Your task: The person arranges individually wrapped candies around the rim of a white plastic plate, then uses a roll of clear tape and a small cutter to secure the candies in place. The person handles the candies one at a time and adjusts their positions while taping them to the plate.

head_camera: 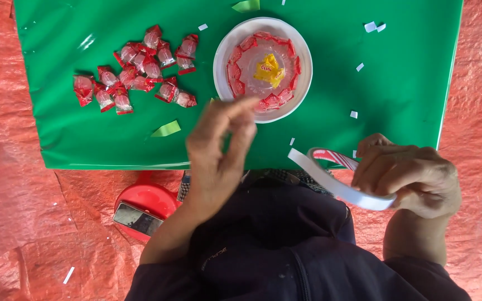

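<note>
My left hand [218, 147] hovers just below the white bowl [221, 56], thumb and forefinger pinched together, perhaps on a tiny scrap that I cannot make out. Red wrapped candies line the inside of the bowl's rim, and a yellow wrapped candy [269, 69] lies in its middle. My right hand [411, 175] grips a roll of white double-sided tape [336, 181] with a red-striped core, a loose strip sticking out to the left. A pile of red wrapped candies [135, 69] lies on the green sheet [391, 83] at the left.
The green sheet lies on an orange-red tarp [12, 200]. A red tape dispenser [143, 209] sits by my left forearm, off the sheet. Small white paper bits [370, 26] and green paper scraps [166, 129] are scattered on the sheet.
</note>
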